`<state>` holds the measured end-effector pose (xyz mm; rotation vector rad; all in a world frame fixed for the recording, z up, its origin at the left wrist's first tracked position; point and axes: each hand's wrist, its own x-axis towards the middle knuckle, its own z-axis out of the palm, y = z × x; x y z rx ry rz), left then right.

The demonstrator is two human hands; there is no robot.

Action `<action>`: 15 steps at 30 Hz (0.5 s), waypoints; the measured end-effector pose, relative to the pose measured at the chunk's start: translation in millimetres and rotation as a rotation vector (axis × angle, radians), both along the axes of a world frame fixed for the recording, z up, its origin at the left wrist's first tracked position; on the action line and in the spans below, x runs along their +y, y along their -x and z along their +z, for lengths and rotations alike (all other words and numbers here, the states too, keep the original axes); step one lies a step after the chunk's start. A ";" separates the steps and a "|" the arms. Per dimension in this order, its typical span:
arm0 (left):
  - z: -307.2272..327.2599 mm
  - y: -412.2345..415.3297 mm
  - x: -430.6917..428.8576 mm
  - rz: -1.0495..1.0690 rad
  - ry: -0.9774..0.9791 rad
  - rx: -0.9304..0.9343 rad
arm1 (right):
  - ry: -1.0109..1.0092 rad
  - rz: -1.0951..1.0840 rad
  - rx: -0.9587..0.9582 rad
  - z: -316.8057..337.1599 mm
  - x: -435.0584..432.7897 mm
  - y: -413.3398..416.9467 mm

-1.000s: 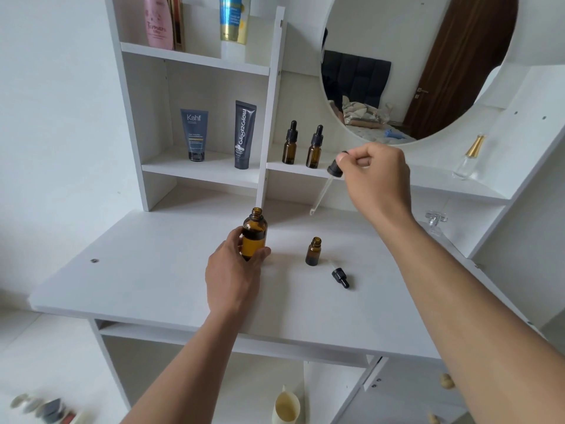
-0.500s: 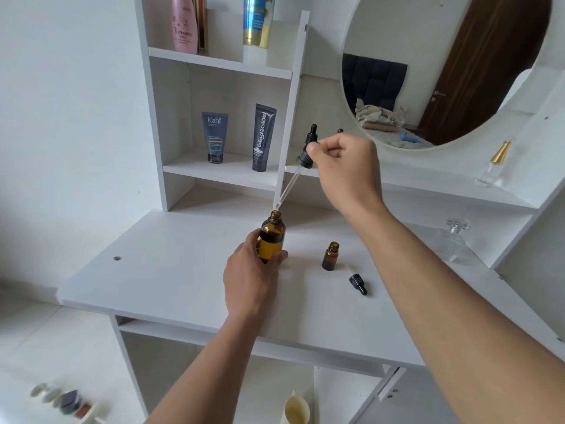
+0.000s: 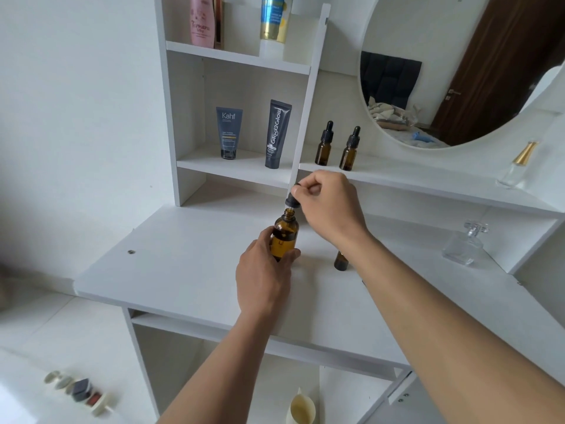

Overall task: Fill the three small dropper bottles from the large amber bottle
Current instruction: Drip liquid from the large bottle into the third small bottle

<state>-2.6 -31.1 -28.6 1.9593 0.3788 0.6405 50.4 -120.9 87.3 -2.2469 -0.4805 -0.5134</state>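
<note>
Head view: left hand (image 3: pixel 263 275) wrapped round large amber bottle (image 3: pixel 285 237), upright on white desk (image 3: pixel 171 264); right hand (image 3: pixel 328 206) pinched dropper cap (image 3: pixel 293 199) just above its open neck; small uncapped bottle (image 3: pixel 341 261) near, behind right forearm.

White vanity desk (image 3: pixel 183 270) before me, against plain white wall (image 3: pixel 76 117). Open shelf unit (image 3: pixel 238 58) at desk's back left corner. Round mirror (image 3: pixel 458 71) at back right, reflecting dark wooden door, rumpled bed. White tiled floor (image 3: pixel 46 332) at lower left. Soft, even daylight.
</note>
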 end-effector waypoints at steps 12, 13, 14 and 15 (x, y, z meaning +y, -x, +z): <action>-0.8 -0.8 0.2 0.006 0.001 0.003 | 0.058 -0.026 0.027 -12.7 5.0 -0.9; -0.8 -1.0 0.3 0.006 0.001 0.002 | 0.069 -0.027 0.024 -12.0 5.4 -1.4; -0.3 -1.1 0.1 0.005 0.000 0.003 | 0.078 -0.025 0.022 -11.1 5.5 -1.5; -0.5 -1.0 0.3 0.006 -0.001 0.003 | 0.085 -0.022 0.021 -10.9 6.0 -1.4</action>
